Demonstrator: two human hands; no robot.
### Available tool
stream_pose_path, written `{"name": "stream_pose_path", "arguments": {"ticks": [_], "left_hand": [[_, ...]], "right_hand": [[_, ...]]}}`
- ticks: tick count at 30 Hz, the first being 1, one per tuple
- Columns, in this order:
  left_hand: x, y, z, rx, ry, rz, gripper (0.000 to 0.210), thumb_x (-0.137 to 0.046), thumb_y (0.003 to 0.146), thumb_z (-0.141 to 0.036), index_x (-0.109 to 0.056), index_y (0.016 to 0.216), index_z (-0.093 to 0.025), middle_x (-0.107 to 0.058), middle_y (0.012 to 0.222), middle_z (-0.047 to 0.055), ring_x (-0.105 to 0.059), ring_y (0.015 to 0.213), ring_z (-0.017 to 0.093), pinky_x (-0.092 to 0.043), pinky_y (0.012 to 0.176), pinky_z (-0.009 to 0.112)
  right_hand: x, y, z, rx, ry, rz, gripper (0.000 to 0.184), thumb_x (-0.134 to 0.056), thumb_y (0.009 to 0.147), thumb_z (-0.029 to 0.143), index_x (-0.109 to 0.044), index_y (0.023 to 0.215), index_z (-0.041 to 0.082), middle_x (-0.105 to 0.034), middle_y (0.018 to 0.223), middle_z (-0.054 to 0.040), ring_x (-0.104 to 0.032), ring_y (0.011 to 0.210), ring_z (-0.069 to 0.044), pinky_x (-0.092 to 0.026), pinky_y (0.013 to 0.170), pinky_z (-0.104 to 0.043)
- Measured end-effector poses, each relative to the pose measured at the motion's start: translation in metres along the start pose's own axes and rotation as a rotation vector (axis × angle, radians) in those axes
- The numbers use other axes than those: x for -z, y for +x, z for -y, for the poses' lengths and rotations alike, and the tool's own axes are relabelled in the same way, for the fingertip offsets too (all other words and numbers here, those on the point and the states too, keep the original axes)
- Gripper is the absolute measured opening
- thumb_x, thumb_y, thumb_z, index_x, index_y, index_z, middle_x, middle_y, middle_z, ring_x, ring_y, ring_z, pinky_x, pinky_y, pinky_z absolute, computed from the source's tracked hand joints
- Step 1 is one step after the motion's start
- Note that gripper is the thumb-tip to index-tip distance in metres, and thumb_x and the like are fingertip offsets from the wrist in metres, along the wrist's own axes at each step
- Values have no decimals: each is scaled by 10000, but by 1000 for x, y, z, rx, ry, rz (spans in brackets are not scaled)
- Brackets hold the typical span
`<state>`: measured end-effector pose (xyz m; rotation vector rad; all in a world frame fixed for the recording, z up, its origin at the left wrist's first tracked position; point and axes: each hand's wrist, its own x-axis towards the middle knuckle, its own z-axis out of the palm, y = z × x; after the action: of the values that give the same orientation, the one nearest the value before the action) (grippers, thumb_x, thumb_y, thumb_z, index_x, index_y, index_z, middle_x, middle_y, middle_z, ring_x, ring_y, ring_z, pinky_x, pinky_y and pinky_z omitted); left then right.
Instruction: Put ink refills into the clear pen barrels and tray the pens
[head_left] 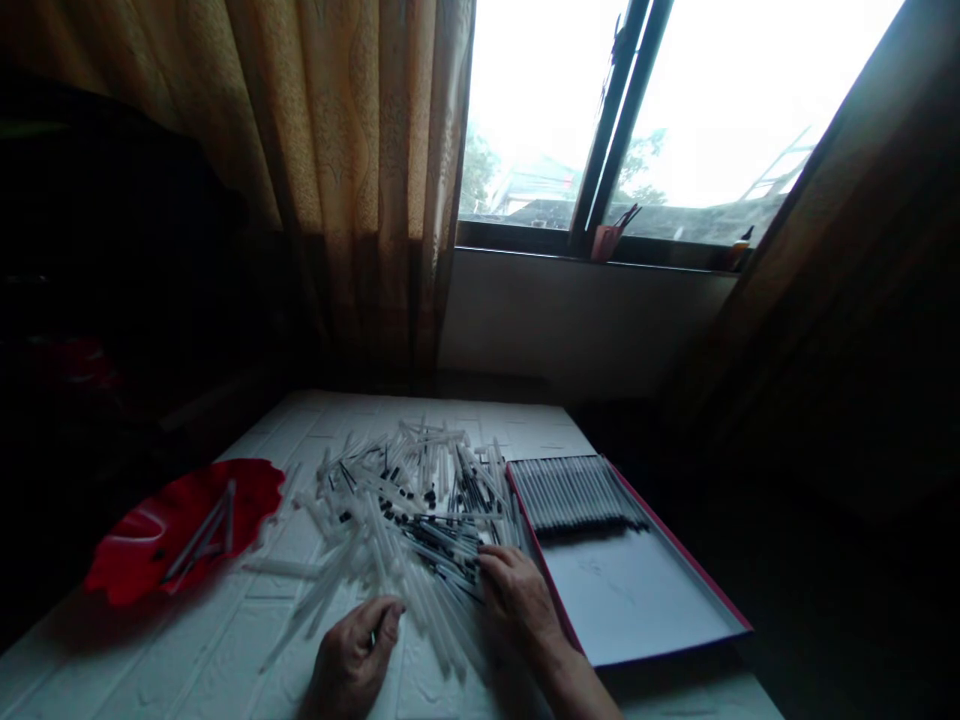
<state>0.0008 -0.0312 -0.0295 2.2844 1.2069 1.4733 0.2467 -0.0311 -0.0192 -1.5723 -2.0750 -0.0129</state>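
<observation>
A loose pile of clear plastic pen barrels (pixel 386 550) spreads over the table. Thin dark pen refills (pixel 442 540) and small black caps (pixel 429 495) lie among them. My left hand (pixel 356 650) is closed at the near side of the pile, thumb against the fingers; whatever it holds is hidden. At the pile's right side, my right hand (pixel 521 597) has its bent fingertips down by the dark refills, and what they pinch does not show. Right of this hand lies a shallow red-edged box lid (pixel 622 610) holding a row of pens (pixel 574 492) with dark tips.
A red wavy-rimmed dish (pixel 259 490) with a few clear barrels stands on the left of the white brick-patterned table (pixel 217 640). Beyond the table are a curtain (pixel 367 200) and a window. A reddish cup (pixel 604 243) with sticks stands on the sill.
</observation>
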Motion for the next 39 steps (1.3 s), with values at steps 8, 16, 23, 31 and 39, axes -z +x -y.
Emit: {"name": "stream_pose_path", "arguments": {"ticks": [8, 16, 23, 31, 39], "left_hand": [[-2, -6, 8, 146, -155, 87, 331, -448, 985, -422, -681, 858, -223, -676, 593, -34, -665, 493, 107, -533, 499, 141], [-1, -8, 9, 208, -231, 162, 366, -437, 980, -439, -684, 827, -216, -646, 567, -26, -647, 492, 114, -522, 496, 149], [-4, -9, 7, 242, -244, 169, 393, -425, 980, -472, -684, 823, -221, -650, 576, -17, -640, 493, 118, -513, 480, 151], [4, 3, 0, -203, 149, 39, 199, -476, 981, -281, -654, 1055, -232, -752, 898, 42, -726, 833, 159, -561, 757, 218], [-8, 13, -7, -482, 318, 85, 272, -404, 1011, -260, -670, 955, -245, -757, 771, -32, -714, 804, 137, -426, 969, 290]], "right_hand": [[-1, 30, 16, -98, -105, 156, 242, -568, 868, 98, -727, 1003, 221, -736, 989, -52, -650, 912, -233, -490, 800, -325], [2, 43, 25, -157, -223, 250, 121, -633, 854, 160, -728, 843, 235, -720, 887, -43, -640, 870, -256, -450, 725, -325], [-9, 29, 10, -138, -188, 189, 152, -626, 839, 145, -703, 925, 244, -719, 921, -41, -640, 875, -254, -452, 736, -335], [-23, -23, 6, 138, 31, -257, 275, -430, 969, 186, -615, 1173, 201, -704, 867, -66, -643, 755, -205, -466, 685, -308], [-42, -38, 42, 223, 126, -328, 233, -471, 957, 190, -672, 1040, 276, -672, 644, -10, -591, 533, -169, -432, 542, -276]]}}
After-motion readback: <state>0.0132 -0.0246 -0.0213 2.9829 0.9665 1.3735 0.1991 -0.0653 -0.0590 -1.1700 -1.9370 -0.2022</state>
